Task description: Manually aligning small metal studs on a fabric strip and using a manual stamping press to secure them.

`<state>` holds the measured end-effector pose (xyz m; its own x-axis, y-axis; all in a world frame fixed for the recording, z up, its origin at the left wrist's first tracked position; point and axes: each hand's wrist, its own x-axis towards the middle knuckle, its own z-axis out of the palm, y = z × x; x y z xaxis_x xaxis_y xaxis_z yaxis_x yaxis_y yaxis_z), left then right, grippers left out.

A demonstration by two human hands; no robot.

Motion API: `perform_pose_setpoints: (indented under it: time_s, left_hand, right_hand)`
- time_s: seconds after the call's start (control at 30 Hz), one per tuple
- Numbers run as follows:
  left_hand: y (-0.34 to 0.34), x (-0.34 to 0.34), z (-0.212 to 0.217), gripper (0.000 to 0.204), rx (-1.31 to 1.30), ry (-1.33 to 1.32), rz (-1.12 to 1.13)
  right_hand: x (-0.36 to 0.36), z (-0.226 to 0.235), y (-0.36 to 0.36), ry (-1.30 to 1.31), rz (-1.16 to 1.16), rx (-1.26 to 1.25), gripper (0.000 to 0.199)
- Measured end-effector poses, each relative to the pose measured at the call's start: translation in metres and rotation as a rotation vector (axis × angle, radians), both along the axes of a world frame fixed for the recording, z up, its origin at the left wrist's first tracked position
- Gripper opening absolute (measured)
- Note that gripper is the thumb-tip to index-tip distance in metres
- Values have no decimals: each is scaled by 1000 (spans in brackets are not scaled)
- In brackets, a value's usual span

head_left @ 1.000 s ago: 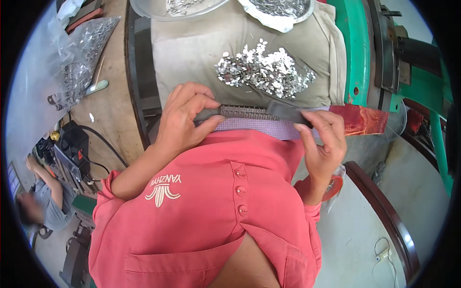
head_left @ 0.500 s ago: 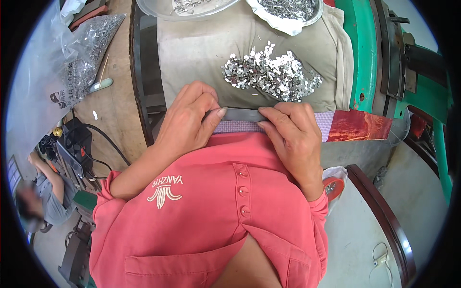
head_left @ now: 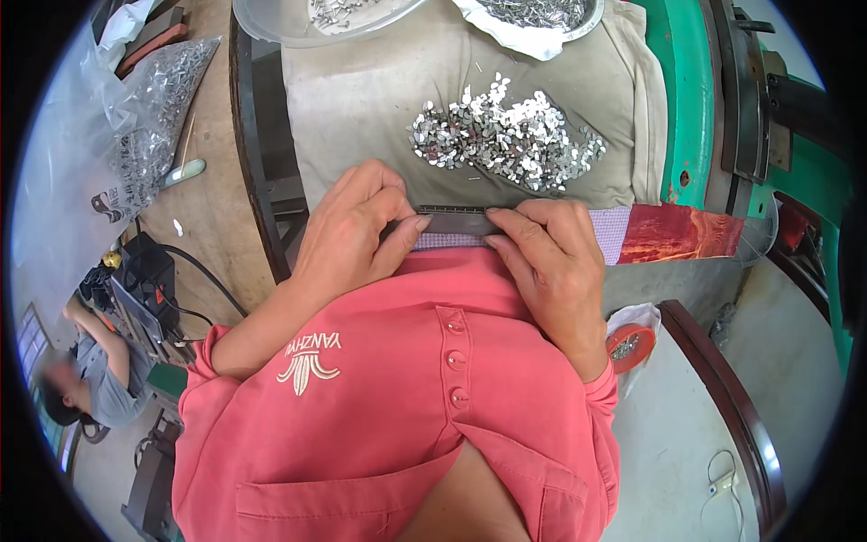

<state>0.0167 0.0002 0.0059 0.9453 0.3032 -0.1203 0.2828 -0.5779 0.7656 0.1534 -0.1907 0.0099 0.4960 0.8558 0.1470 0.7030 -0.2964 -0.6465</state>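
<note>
Both grips are closed on one thing: the left hand (head_left: 348, 230) and the right hand (head_left: 551, 262) pinch a narrow dark metal strip (head_left: 454, 213) that lies crosswise at the near edge of the tabletop (head_left: 217, 208), just in front of the person's red shirt (head_left: 397, 397).

At the far edge stand two shallow bowls. A clear plastic one (head_left: 271, 18) on the left holds a scatter of small metal bits, and a metal one (head_left: 587, 14) on the right, partly lined with white cloth, holds more of the same. Further left, a clear plastic bag (head_left: 135, 108) bulges with similar small silver parts. A loose heap of small shiny metal pieces (head_left: 506, 140) lies on the beige cloth (head_left: 361, 99) that covers the work area, just beyond the strip.

The strip is thin, straight and dark grey, with a finely ribbed upper face. Beneath it runs a pale purple checked band (head_left: 610, 230) that ends against a red glossy piece (head_left: 682, 233) on the right.

The left hand arches over the strip's left end, fingers curled and the thumb tip pressed to its near edge. The right hand lies flatter, fingers pointing left along the strip, fingertips meeting it near the middle. Both wrists come out of the shirt sleeves close to the body.
</note>
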Motion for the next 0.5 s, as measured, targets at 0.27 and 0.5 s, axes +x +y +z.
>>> perform_pose_setpoints:
  time_s: [0.27, 0.5]
  left_hand:
    - [1, 1, 0, 17, 8, 13, -10]
    - [2, 4, 4, 18, 16, 24, -10]
  right_hand:
    - [3, 3, -2, 35, -1, -10, 34]
    - [1, -5, -18, -13, -227, -66, 31]
